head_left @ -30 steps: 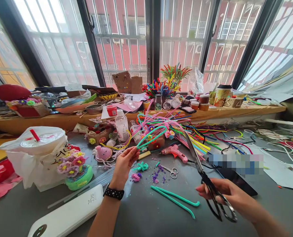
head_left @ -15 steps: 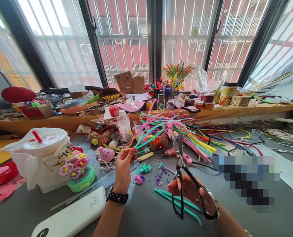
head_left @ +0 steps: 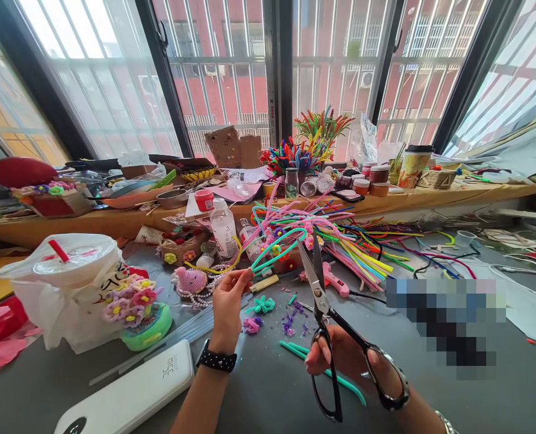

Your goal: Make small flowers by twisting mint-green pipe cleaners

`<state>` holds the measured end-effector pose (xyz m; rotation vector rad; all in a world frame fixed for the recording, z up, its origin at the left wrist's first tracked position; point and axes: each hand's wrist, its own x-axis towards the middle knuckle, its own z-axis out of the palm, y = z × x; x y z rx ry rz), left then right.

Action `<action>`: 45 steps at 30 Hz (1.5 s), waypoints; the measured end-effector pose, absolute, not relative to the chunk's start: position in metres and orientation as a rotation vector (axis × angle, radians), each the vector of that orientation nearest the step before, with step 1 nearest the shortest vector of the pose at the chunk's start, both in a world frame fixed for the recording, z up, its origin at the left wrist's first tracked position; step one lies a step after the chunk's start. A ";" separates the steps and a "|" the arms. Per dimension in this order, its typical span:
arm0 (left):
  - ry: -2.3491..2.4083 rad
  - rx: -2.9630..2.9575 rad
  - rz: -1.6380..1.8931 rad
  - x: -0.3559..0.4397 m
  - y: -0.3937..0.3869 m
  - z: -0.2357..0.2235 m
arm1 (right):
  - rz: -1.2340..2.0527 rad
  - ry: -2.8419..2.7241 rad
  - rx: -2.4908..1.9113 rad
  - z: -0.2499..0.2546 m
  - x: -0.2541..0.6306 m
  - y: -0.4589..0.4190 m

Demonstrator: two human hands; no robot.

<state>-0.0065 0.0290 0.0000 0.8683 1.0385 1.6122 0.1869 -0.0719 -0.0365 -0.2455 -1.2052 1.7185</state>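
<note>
While our right hand point(head_left: 344, 352) is gripping: its fingers sit in the handles of one pair of scissors point(head_left: 321, 301), blades parted upward.
Left hand point(head_left: 228, 298): pinches one teal stem point(head_left: 274, 259) above the counter point(head_left: 268, 392); its bent loop lies near the blade tips, but whether they touch we cannot tell.
Blades: we judge the step to be lining up a cut; the next move calls for getting the chosen spot between them while our left hand steadies the stem.
Power bank point(head_left: 127, 389): one.
Loose stems point(head_left: 353, 390): two, partly behind our right hand.
Loose flowers point(head_left: 263, 304): two, one teal, one pink-purple.
Glue gun point(head_left: 335, 282): one.
Stem pile point(head_left: 367, 262): too many for us to count.
Bottles point(head_left: 223, 228): two.
Lidded cup point(head_left: 415, 167): one, on the ledge point(head_left: 476, 191).
</note>
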 end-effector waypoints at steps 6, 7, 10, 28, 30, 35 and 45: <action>1.028 0.933 1.611 -0.004 0.028 -0.001 | 1.724 -1.127 -0.292 -0.031 0.189 -0.071; 1.024 0.948 1.609 -0.004 0.028 -0.001 | 1.721 -1.108 -0.310 -0.029 0.190 -0.071; 1.008 0.988 1.595 -0.003 0.028 -0.001 | 1.706 -1.064 -0.347 -0.025 0.192 -0.071; 0.997 1.266 1.246 0.002 0.022 0.000 | 1.525 -1.216 -0.441 -0.036 0.208 -0.066; 1.012 1.295 1.211 0.003 0.021 -0.001 | 1.519 -1.216 -0.432 -0.037 0.208 -0.066; 1.033 1.301 1.170 0.005 0.022 -0.004 | 1.511 -1.215 -0.448 -0.035 0.208 -0.068; 1.057 1.498 1.057 0.011 0.020 -0.006 | 1.487 -1.236 -0.484 -0.035 0.210 -0.067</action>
